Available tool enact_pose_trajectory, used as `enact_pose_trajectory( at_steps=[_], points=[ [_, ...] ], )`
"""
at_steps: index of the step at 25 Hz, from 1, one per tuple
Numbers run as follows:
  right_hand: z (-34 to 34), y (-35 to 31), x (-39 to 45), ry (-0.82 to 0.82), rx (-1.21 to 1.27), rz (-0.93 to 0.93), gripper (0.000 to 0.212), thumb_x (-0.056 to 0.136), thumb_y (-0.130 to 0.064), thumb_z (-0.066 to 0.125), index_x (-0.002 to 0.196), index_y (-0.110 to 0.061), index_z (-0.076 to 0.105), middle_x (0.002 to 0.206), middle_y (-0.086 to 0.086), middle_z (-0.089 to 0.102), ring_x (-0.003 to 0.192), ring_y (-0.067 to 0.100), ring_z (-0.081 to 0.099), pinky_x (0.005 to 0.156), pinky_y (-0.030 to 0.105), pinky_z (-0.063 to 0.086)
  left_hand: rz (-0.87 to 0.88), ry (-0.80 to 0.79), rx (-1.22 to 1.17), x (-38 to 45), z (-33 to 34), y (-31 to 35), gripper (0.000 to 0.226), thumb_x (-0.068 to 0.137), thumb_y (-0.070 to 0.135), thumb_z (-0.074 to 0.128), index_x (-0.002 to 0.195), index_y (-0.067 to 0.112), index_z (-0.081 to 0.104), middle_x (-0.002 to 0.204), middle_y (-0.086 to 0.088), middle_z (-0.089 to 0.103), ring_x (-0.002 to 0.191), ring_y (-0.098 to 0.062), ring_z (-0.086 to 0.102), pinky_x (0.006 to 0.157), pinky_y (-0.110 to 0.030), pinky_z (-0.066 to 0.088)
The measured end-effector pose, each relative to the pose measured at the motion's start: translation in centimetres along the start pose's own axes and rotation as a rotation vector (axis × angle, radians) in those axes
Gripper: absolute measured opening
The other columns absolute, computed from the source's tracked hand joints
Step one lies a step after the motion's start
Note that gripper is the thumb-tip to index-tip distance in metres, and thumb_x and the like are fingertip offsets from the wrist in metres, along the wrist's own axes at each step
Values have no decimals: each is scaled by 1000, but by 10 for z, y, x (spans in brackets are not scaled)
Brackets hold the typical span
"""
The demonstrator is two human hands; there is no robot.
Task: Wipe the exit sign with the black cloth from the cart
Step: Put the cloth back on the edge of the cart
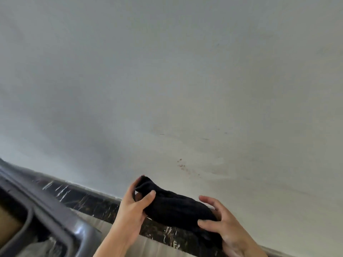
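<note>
— Both hands grasp the black cloth (178, 208): left hand (130, 210) pinches one end, right hand (224, 225) the other, in front of the wall (167, 80), right of the cart (55, 216).
— No exit sign is visible; a loose end may slip.

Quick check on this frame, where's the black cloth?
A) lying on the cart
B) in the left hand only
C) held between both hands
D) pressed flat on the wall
C: the black cloth is bunched between the left hand and the right hand, in front of the wall, with the cart off to the left.
</note>
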State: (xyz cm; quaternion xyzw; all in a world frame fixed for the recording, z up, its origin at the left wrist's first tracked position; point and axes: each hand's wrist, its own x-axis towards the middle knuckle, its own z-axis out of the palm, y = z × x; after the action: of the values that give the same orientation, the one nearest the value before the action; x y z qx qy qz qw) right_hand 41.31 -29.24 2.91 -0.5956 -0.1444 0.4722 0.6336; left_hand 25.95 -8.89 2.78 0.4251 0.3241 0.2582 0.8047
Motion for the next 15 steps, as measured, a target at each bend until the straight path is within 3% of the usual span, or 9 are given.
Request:
enact_pose_trajectory(
  at_steps=[2, 5, 9, 12, 15],
  points=[
    [22, -2, 13, 15, -24, 6, 51, 66, 15, 73, 111, -9, 66, 91, 16, 76, 80, 31, 72, 64, 33, 58, 44, 59, 26, -13, -21, 13, 40, 68, 4, 77, 103, 20, 77, 101, -12, 78, 94, -26, 75, 68, -32, 62],
    [70, -11, 36, -40, -24, 12, 43, 63, 6, 76, 102, -11, 72, 93, 15, 76, 85, 32, 72, 70, 38, 55, 122, 195, 93, -33, -62, 33, 25, 80, -2, 74, 91, 20, 80, 94, -12, 78, 87, -26, 75, 65, -34, 62],
    [141, -18, 67, -197, -4, 64, 44, 61, -3, 76, 102, -14, 71, 84, 11, 75, 65, 25, 69, 48, 31, 52, 193, 417, 98, -60, -120, 57, 25, 84, -2, 72, 88, 21, 79, 83, -7, 77, 80, -29, 73, 70, -45, 60],
    [201, -16, 92, -345, -28, 112, 39, 68, 0, 73, 105, -14, 69, 84, 8, 75, 65, 23, 70, 45, 31, 51, 228, 570, -4, -80, -167, 72, 21, 84, 0, 72, 89, 19, 77, 83, -6, 78, 77, -26, 73, 58, -36, 60],
    [253, -8, 113, -375, -93, 109, 33, 78, 4, 67, 107, -12, 66, 86, 8, 73, 63, 20, 71, 46, 30, 52, 239, 692, -93, -92, -206, 76, 20, 85, 1, 72, 98, 16, 73, 90, -9, 75, 82, -27, 72, 53, -30, 57]
  ],
)
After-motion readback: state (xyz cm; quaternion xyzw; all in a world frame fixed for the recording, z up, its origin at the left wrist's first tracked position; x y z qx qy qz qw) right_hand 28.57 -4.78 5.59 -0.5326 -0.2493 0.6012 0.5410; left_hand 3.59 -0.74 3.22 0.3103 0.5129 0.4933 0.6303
